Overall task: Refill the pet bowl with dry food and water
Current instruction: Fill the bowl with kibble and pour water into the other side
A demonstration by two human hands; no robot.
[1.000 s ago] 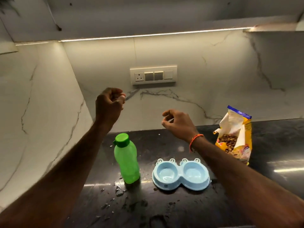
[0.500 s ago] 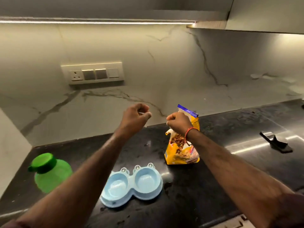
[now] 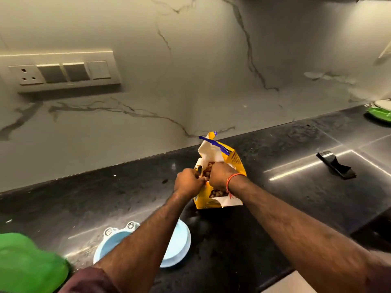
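A yellow dry-food bag [image 3: 231,159] with a blue strip stands open on the black counter [image 3: 105,197], brown kibble showing inside. My left hand [image 3: 187,183] grips the bag's near left edge. My right hand [image 3: 220,176], with an orange thread on its wrist, grips the front of the bag's mouth. The light blue double pet bowl [image 3: 179,240] lies nearer to me, partly hidden under my left forearm. The green water bottle [image 3: 27,265], its cap on, fills the lower left corner.
A marble backsplash with a switch and socket panel [image 3: 63,71] rises behind the counter. A dark object [image 3: 336,164] lies on the counter to the right. A green dish [image 3: 379,112] sits at the far right edge.
Both hands came down from in front of the wall and took hold of the food bag's mouth. The view swung right and closer, so bowl and bottle slid to the lower left.
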